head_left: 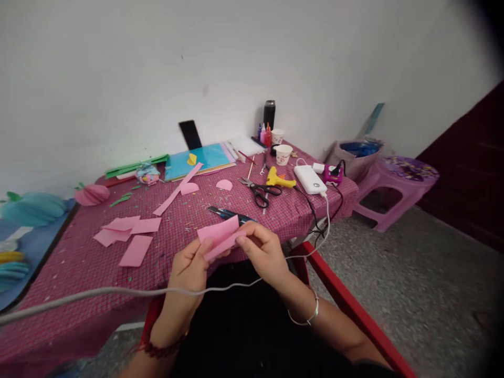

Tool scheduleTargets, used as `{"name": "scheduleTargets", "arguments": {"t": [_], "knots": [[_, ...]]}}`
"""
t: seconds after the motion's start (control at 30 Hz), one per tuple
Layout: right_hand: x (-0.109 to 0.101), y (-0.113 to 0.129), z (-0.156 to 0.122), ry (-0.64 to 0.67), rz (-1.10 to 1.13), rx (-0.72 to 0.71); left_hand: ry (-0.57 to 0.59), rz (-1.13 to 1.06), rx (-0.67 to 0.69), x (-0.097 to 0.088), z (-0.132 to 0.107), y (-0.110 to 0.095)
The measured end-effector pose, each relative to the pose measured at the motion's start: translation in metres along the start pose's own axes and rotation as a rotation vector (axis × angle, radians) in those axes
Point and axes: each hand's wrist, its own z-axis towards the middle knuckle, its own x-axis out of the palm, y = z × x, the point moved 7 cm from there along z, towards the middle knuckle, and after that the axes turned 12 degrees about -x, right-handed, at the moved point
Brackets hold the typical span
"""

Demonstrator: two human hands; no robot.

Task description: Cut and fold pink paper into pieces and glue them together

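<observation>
Both hands pinch a folded piece of pink paper just above the near edge of the table. My left hand grips its lower left end with closed fingers. My right hand pinches the right end between thumb and fingers. A white cable runs across in front of my wrists.
Cut pink paper pieces lie to the left on the red checked cloth. Behind the hands are a dark pen, black scissors, a yellow glue gun, a white power bank, paper cups and coloured sheets. A pink stool stands at the right.
</observation>
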Motion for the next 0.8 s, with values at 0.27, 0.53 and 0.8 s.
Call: {"name": "scheduleTargets", "arguments": {"t": [0.27,0.53,0.8], "knots": [[-0.004,-0.008,0.0,-0.081,-0.041,0.135,0.061,-0.02,-0.042,0.007,-0.007,0.005],[-0.007,-0.004,0.001,-0.104,-0.146,0.109,0.083,0.058,0.009,0.011,-0.006,0.007],[-0.009,0.007,0.002,-0.092,-0.25,0.022,0.07,0.135,0.066,0.015,-0.007,0.004]]}}
